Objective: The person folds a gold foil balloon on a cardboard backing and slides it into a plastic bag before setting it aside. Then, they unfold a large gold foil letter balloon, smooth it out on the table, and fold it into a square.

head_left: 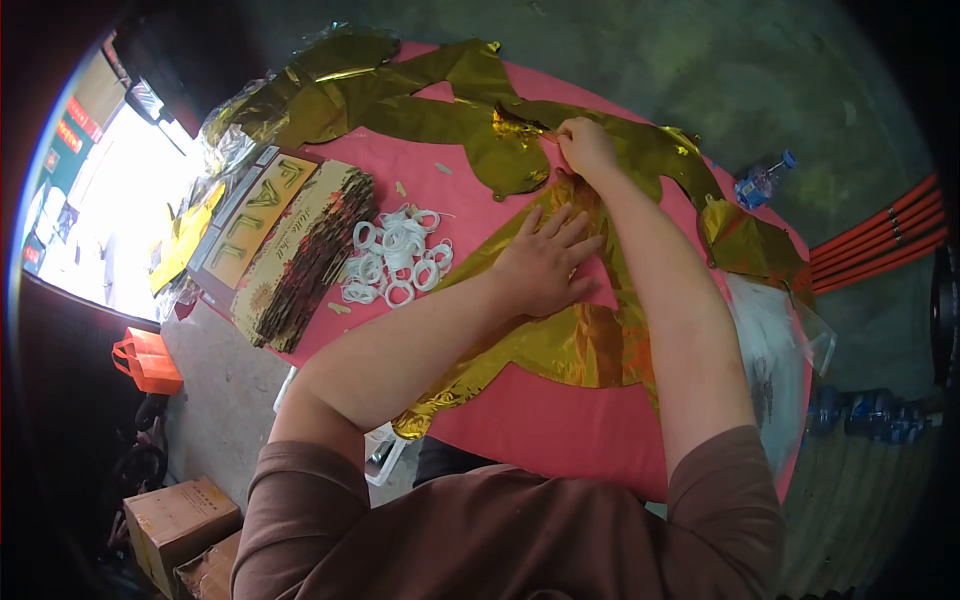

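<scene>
Hand, left (545, 260): fingers spread flat, gripping nothing visible, across the middle of the gold foil (578, 350).
Foil: on the pink tabletop (540, 425), long axis running outward from the torso.
Hand, right (587, 145): nearer the narrow far tip; fingers bunched, hold unclear.
</scene>
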A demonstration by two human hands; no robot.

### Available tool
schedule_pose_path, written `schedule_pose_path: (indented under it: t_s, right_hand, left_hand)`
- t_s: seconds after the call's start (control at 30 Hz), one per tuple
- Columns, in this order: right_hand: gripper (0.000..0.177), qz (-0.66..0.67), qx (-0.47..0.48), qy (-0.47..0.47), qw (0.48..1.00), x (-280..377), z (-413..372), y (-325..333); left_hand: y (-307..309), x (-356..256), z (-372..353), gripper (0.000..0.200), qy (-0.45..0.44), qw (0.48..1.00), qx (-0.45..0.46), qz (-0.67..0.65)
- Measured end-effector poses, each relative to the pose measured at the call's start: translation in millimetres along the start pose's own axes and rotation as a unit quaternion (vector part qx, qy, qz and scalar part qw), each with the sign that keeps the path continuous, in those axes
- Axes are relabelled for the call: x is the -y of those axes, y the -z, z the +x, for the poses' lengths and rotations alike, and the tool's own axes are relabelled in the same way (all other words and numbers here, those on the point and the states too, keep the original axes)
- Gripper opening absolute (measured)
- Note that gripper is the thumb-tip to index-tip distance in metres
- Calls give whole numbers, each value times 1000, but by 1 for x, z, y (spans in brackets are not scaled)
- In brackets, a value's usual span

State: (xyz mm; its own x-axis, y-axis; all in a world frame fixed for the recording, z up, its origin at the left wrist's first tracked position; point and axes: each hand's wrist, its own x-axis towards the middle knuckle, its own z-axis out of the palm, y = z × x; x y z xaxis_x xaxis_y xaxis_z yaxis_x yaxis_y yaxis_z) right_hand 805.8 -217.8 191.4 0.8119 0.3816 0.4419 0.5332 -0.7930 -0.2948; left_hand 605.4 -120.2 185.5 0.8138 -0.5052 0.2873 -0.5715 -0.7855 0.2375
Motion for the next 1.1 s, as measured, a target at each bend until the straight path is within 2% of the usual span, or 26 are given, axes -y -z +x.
schedule_pose_path:
  t_s: [0.03, 0.07, 0.13, 0.17, 0.23, 0.27, 0.33, 0.43, 0.5, 0.53, 0.6, 0.63, 0.67, 0.73, 0.8, 0.9, 1.1]
  right_hand:
    - [12, 57, 7, -41, 998, -2, 1, 0]
    - [12, 58, 8, -42, 997, -5, 0, 1]
    - [12, 206, 23, -81, 975, -12, -1, 5]
    - [12, 207, 23, -82, 975, -14, -1, 7]
    - [17, 368, 75, -183, 909, -17, -2, 14]
    - [17, 368, 76, -184, 908, -18, -3, 20]
    - [21, 436, 93, -248, 860, -23, -6, 34]
    - [24, 405, 74, -247, 877, -31, -9, 51]
    - [25, 408, 32, -247, 878, -35, -12, 61]
    - [25, 406, 29, -249, 879, -40, -14, 63]
    - [24, 364, 12, -192, 911, -50, -17, 70]
    - [18, 368, -12, -186, 911, -52, -17, 73]
    - [18, 367, -13, -187, 911, -54, -19, 76]
    - [12, 447, -107, -196, 866, -54, -18, 85]
    - [10, 460, -126, -210, 853, -53, -20, 100]
    - [16, 534, -160, -210, 804, -55, -27, 116]
    - [22, 543, -171, -209, 795, -69, -40, 127]
  left_hand:
    - [0, 0, 0, 60, 0, 1000, 2, -1]
    - [1, 0, 0, 61, 3, 1000, 7, 0]
    - [1, 0, 0, 61, 6, 1000, 14, 0]
    - [1, 0, 1, 61, 7, 1000, 18, 3]
    - [0, 1, 1, 61, 9, 1000, 23, 4]
    - [0, 1, 1, 61, 9, 1000, 22, 7]
    - [1, 2, 2, 61, 8, 1000, 20, 10]
    - [1, 1, 1, 61, 5, 1000, 22, 6]
    - [-2, 1, 0, 56, -7, 999, -36, 18]
    - [-2, 1, 0, 56, -11, 999, -36, 16]
    - [-3, 1, 0, 56, -13, 999, -46, 18]
    - [-1, 1, 1, 56, -17, 999, -46, 17]
    - [1, 0, 1, 58, -10, 1000, -17, 22]
    - [4, 0, 1, 60, -5, 1000, 11, 29]
    - [4, -1, 2, 60, 1, 999, 20, 31]
    - [4, -2, 1, 59, 0, 999, 8, 33]
    - [3, -1, 1, 59, -3, 999, -1, 37]
